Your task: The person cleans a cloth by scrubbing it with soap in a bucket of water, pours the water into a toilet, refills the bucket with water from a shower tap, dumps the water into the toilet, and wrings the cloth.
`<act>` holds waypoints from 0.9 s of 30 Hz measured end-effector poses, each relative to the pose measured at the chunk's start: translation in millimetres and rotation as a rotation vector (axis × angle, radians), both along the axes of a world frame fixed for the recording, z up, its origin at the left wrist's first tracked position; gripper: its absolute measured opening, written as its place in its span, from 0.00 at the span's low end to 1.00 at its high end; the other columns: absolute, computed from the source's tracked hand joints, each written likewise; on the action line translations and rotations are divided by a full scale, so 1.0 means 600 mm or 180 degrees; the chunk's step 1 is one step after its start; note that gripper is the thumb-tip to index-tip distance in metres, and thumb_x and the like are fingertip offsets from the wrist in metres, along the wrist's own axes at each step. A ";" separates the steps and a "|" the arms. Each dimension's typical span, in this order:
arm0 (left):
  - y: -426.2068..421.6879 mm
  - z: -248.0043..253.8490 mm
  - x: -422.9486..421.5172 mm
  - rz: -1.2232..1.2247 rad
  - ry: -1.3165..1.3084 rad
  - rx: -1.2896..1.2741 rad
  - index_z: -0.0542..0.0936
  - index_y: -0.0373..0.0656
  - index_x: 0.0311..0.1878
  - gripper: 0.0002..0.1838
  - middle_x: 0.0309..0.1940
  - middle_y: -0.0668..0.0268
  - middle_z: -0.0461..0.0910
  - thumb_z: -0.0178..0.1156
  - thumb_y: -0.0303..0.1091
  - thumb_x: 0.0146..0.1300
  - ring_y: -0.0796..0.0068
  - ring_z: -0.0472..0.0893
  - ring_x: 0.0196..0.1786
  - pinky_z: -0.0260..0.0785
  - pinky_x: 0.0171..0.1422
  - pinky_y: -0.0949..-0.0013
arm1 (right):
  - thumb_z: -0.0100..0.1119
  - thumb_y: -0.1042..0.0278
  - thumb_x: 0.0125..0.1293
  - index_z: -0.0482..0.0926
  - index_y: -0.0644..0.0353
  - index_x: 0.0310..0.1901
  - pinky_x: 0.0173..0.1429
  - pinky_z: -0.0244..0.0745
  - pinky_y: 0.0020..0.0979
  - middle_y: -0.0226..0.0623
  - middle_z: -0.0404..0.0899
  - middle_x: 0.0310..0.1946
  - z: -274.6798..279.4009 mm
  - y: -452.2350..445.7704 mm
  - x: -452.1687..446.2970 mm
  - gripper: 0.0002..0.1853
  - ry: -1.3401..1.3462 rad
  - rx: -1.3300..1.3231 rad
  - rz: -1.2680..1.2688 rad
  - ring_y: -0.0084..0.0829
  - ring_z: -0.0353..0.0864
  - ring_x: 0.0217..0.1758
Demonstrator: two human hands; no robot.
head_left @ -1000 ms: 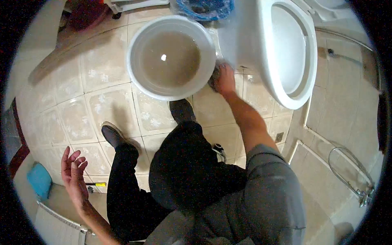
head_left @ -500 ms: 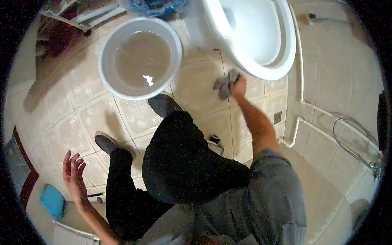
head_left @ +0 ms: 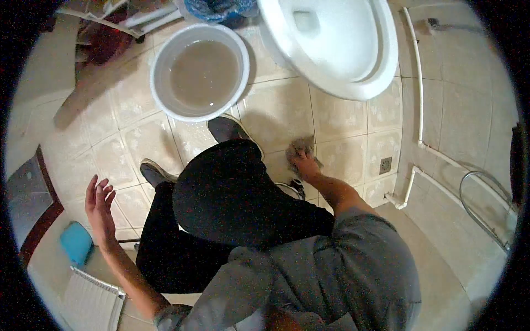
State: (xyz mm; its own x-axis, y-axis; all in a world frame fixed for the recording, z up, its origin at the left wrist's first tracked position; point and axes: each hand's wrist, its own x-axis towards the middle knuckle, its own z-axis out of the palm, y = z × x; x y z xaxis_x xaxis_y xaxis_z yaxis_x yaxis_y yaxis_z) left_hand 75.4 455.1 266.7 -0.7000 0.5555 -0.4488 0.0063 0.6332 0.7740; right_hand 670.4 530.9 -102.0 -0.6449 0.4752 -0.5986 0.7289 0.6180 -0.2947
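My right hand [head_left: 307, 164] presses a crumpled grey-brown rag [head_left: 298, 148] against the tiled floor [head_left: 276, 107], close to my right shoe. The fingers lie over the cloth and partly cover it. Off to the left, my left hand [head_left: 100, 207] hangs in the air with its fingers apart and nothing in it. In front of my feet stands a round whitish basin [head_left: 157, 83] with murky brown water [head_left: 204, 77] inside.
A white toilet [head_left: 353, 91] stands at the upper right. Pipes [head_left: 418, 99] and a shower hose [head_left: 466, 193] run along the right wall, near a floor drain [head_left: 385, 165]. A blue-lined bin [head_left: 218, 10] is behind the basin. A blue object [head_left: 77, 243] lies lower left.
My right hand has drawn the rag back over the floor from beside the toilet toward my body. My left hand stays raised and spread. The camera view has shifted slightly.
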 end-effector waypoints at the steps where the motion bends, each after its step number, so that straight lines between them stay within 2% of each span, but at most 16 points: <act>1: 0.009 0.009 0.000 -0.0109 0.0095 0.0019 0.68 0.39 0.70 0.26 0.55 0.59 0.78 0.55 0.39 0.74 0.72 0.79 0.52 0.73 0.60 0.66 | 0.69 0.73 0.51 0.66 0.47 0.67 0.68 0.70 0.53 0.52 0.55 0.69 -0.010 -0.017 0.023 0.39 -0.0036 -0.0104 0.0129 0.64 0.52 0.74; 2: 0.020 0.025 0.010 -0.0112 0.0150 0.0036 0.68 0.39 0.70 0.26 0.55 0.59 0.78 0.55 0.39 0.74 0.72 0.79 0.52 0.73 0.60 0.66 | 0.69 0.73 0.51 0.66 0.47 0.67 0.68 0.70 0.53 0.52 0.55 0.69 0.002 -0.011 0.023 0.39 0.0018 -0.0085 0.0127 0.64 0.52 0.74; 4: 0.038 0.068 0.041 -0.0376 0.0441 0.0270 0.68 0.38 0.69 0.25 0.56 0.58 0.78 0.56 0.39 0.74 0.72 0.79 0.52 0.73 0.60 0.66 | 0.69 0.73 0.51 0.66 0.46 0.66 0.64 0.73 0.52 0.53 0.58 0.65 0.060 0.021 0.021 0.39 -0.0606 -0.0850 -0.1062 0.61 0.60 0.70; 5: 0.042 0.088 0.056 -0.0311 0.0347 0.0432 0.69 0.38 0.69 0.24 0.56 0.58 0.78 0.55 0.38 0.74 0.73 0.79 0.53 0.73 0.61 0.65 | 0.69 0.74 0.50 0.65 0.51 0.66 0.63 0.72 0.50 0.54 0.62 0.64 0.040 0.021 0.026 0.39 -0.0391 -0.0566 -0.1318 0.58 0.66 0.66; 8: 0.039 0.137 0.111 -0.0492 0.0265 0.0788 0.69 0.38 0.69 0.24 0.56 0.57 0.78 0.54 0.36 0.74 0.72 0.79 0.53 0.73 0.60 0.65 | 0.67 0.76 0.51 0.65 0.58 0.65 0.66 0.68 0.49 0.56 0.65 0.61 0.011 0.046 0.017 0.37 0.0595 0.0172 -0.2090 0.58 0.66 0.66; 10: 0.037 0.159 0.163 -0.0635 0.0362 0.0932 0.69 0.37 0.69 0.24 0.56 0.56 0.78 0.54 0.33 0.72 0.70 0.79 0.53 0.74 0.60 0.64 | 0.66 0.77 0.50 0.65 0.60 0.65 0.68 0.66 0.48 0.56 0.66 0.61 0.021 0.091 -0.007 0.37 0.0779 0.0187 -0.2050 0.58 0.66 0.66; 11: 0.024 0.159 0.179 -0.0696 0.0456 0.0919 0.68 0.38 0.70 0.27 0.58 0.54 0.76 0.56 0.38 0.72 0.67 0.79 0.54 0.73 0.61 0.62 | 0.65 0.78 0.50 0.64 0.63 0.64 0.69 0.65 0.47 0.56 0.67 0.61 0.032 0.121 -0.039 0.37 0.0960 0.0215 -0.2021 0.57 0.66 0.66; 14: 0.029 0.120 0.210 -0.0398 0.0317 0.1297 0.68 0.37 0.69 0.25 0.60 0.53 0.75 0.55 0.32 0.71 0.68 0.79 0.54 0.75 0.59 0.63 | 0.65 0.80 0.49 0.62 0.65 0.66 0.69 0.64 0.46 0.54 0.66 0.63 0.051 0.148 -0.090 0.39 0.1120 0.1005 -0.1133 0.56 0.66 0.66; 16: 0.029 0.103 0.193 -0.0051 0.0120 0.0966 0.70 0.36 0.67 0.23 0.59 0.55 0.76 0.56 0.30 0.70 0.68 0.79 0.52 0.75 0.57 0.65 | 0.62 0.53 0.61 0.72 0.56 0.65 0.70 0.65 0.47 0.52 0.69 0.65 0.047 0.159 -0.101 0.31 0.1135 0.0848 -0.1153 0.51 0.69 0.67; 17: 0.033 0.105 0.180 -0.0084 0.0375 0.1044 0.71 0.35 0.66 0.23 0.58 0.55 0.77 0.57 0.30 0.70 0.68 0.80 0.52 0.75 0.56 0.66 | 0.62 0.53 0.61 0.72 0.56 0.65 0.70 0.65 0.47 0.52 0.69 0.65 0.020 0.176 -0.092 0.31 0.1121 0.0855 -0.1029 0.51 0.69 0.67; 18: 0.022 0.115 0.190 -0.0137 0.0647 0.1174 0.72 0.35 0.65 0.22 0.56 0.56 0.78 0.57 0.30 0.69 0.69 0.80 0.52 0.75 0.56 0.66 | 0.63 0.56 0.60 0.74 0.56 0.63 0.68 0.68 0.46 0.50 0.72 0.63 -0.021 0.185 -0.058 0.29 0.1054 -0.0118 -0.1166 0.49 0.71 0.65; 20: 0.024 0.117 0.175 -0.0134 0.0817 0.1324 0.74 0.36 0.63 0.22 0.54 0.57 0.79 0.59 0.31 0.67 0.69 0.80 0.51 0.75 0.54 0.67 | 0.52 0.54 0.68 0.79 0.66 0.51 0.56 0.72 0.44 0.55 0.78 0.45 -0.071 0.196 -0.043 0.22 0.2184 -0.2586 -0.2939 0.54 0.76 0.54; 21: 0.034 0.118 0.163 -0.0188 0.0967 0.1392 0.75 0.37 0.62 0.22 0.51 0.57 0.81 0.62 0.33 0.65 0.70 0.81 0.49 0.76 0.52 0.67 | 0.56 0.57 0.64 0.78 0.64 0.51 0.57 0.72 0.44 0.54 0.78 0.46 -0.019 0.211 -0.066 0.21 0.2021 -0.2204 -0.2727 0.53 0.76 0.54; 23: 0.074 0.095 0.156 -0.0209 0.1125 0.1421 0.76 0.38 0.61 0.22 0.51 0.56 0.81 0.62 0.33 0.65 0.68 0.81 0.49 0.76 0.51 0.66 | 0.64 0.64 0.54 0.77 0.61 0.53 0.57 0.73 0.44 0.53 0.79 0.46 0.086 0.243 -0.123 0.23 0.0886 0.0230 -0.1393 0.52 0.77 0.53; 25: 0.097 0.091 0.143 -0.0472 0.1415 0.1321 0.76 0.37 0.60 0.23 0.51 0.53 0.81 0.63 0.34 0.63 0.66 0.82 0.48 0.77 0.49 0.65 | 0.68 0.69 0.47 0.75 0.62 0.49 0.58 0.73 0.44 0.54 0.77 0.43 0.176 0.283 -0.189 0.25 0.0960 0.0688 -0.1118 0.54 0.77 0.50; 27: 0.133 0.073 0.141 -0.0543 0.1575 0.1345 0.77 0.37 0.59 0.23 0.51 0.50 0.80 0.63 0.35 0.62 0.60 0.82 0.48 0.76 0.52 0.62 | 0.69 0.68 0.48 0.74 0.63 0.49 0.58 0.72 0.44 0.54 0.77 0.44 0.254 0.336 -0.244 0.25 0.1147 0.0695 -0.1041 0.54 0.77 0.50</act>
State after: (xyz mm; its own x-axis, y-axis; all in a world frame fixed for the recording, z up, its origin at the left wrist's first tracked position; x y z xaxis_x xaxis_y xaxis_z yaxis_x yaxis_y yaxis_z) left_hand 159.8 534.8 310.7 -0.6542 0.7339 0.1828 0.4971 0.2351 0.8352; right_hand 523.7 732.4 50.4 -0.5887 0.7746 -0.2310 0.7700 0.4505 -0.4518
